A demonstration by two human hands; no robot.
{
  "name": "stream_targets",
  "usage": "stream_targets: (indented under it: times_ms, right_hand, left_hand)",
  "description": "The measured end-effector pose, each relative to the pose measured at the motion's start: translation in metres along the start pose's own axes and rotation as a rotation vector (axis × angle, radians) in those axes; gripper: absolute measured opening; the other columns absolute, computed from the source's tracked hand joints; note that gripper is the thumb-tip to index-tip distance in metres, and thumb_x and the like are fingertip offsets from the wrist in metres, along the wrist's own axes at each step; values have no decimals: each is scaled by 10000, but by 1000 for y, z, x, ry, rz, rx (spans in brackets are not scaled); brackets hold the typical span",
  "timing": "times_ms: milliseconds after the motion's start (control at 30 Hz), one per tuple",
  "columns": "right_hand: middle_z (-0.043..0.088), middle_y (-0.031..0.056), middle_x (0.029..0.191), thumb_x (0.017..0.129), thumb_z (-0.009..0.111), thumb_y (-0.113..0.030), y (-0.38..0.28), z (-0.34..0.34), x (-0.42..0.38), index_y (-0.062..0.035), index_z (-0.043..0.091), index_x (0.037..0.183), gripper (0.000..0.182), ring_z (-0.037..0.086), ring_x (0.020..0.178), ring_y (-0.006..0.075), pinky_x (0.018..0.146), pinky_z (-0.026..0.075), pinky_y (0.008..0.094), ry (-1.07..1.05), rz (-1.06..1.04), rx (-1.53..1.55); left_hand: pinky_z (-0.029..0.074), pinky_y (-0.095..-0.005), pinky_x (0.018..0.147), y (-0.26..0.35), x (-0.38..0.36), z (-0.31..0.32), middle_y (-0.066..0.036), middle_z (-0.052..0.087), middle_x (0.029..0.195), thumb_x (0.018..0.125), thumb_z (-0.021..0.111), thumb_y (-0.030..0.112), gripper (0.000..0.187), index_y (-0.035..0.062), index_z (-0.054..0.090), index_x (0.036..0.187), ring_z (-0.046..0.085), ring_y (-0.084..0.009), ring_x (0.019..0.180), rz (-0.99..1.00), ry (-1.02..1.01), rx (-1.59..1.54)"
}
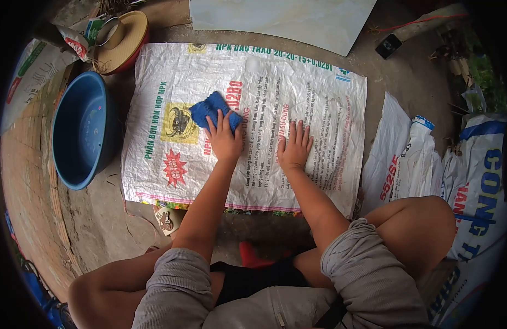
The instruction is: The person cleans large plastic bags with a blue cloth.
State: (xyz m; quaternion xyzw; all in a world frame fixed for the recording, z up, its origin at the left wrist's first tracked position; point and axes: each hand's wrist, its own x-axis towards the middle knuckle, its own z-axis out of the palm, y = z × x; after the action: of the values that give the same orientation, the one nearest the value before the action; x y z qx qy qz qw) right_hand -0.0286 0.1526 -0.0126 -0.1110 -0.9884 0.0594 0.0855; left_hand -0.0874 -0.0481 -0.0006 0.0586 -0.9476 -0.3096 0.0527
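Note:
A white woven fertilizer sack (314, 189), printed in green, red and black, lies spread flat on the ground before me. On its middle-left part, beside the buffalo emblem, my left hand (225, 140) grips a bunched blue cloth (208, 109) and presses it to the sack. The fingers lie over the cloth's near right edge. To the right, my right hand (296, 148) rests palm down on the printed text, fingers stretched out and apart, holding nothing.
Left of the sack stands a blue plastic basin (78, 137). Behind it is a round tan lid (130, 38) with a metal ring on top. A pale panel (281, 22) lies at the back, a dark phone-like object (388, 46) to its right. More printed sacks (475, 175) are piled at right.

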Motion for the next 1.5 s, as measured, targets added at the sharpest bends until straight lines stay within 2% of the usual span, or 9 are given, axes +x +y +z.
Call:
stream_targets:
  times_ms: [133,400,733,867,1000,1100,1233,1400,1500]
  right_hand:
    - [288,119,1580,884,529,-329,0,-5,1,-114,377,1488,659,253,1446,380,1163,174,554,-32,6,-5]
    - [292,113,1579,866,544,-328,0,-5,1,-112,382,1485,675,253,1449,368,1167,174,541,-41,11,-17]
    - [279,131,1580,934,476,-326,-2,-10,3,-82,376,1481,607,232,1453,381,1169,153,548,-71,27,49]
    - [283,139,1576,939,471,-333,-1,-11,3,-74,380,1477,604,230,1453,383,1167,155,547,-76,26,51]
    - [272,126,1582,927,472,-373,-1,-15,4,-87,372,1485,634,214,1460,377,1172,135,540,-112,29,18]
    - [310,200,1529,888,545,-394,-1,-6,1,-16,347,1464,717,183,1469,374,1177,105,541,-162,41,-11]
    - [315,189,1525,869,580,-387,-1,-12,2,-3,346,1459,742,184,1466,375,1176,111,538,-190,52,23]
    - [282,119,1569,906,517,-387,0,-11,0,-92,364,1488,670,213,1458,364,1171,128,542,-77,34,37]
    - [267,110,1584,913,498,-372,-2,-13,3,-112,364,1496,652,218,1456,366,1167,140,544,-49,25,44]
  left_hand:
    - [176,-561,1175,44,-40,19,-80,428,1505,852,653,361,582,212,499,1392,276,-380,1442,589,-333,-9]
    - [151,-569,1182,40,-7,11,32,485,1466,794,693,299,560,209,555,1328,339,-244,1432,597,-319,49]
    - [66,-627,1161,-7,103,25,8,466,1491,870,619,361,501,226,540,1346,288,-322,1452,29,30,58]
    - [102,-603,1166,28,88,53,-56,444,1504,866,635,374,529,214,537,1361,259,-407,1445,67,50,62]
    - [125,-588,1174,103,47,67,-44,453,1494,849,655,347,542,211,537,1361,272,-381,1444,379,-163,-43]
    - [125,-569,1188,129,14,79,-15,493,1457,846,659,315,537,218,532,1359,313,-317,1438,621,-317,-10]
    - [151,-561,1185,123,19,82,27,525,1426,826,672,278,538,219,539,1344,352,-250,1425,539,-308,-72]
    - [158,-563,1181,102,28,65,18,535,1416,824,667,238,537,249,537,1345,371,-262,1414,560,-257,-8]
    - [159,-562,1177,79,35,48,26,523,1429,808,650,168,550,242,539,1342,381,-273,1407,398,-156,15]
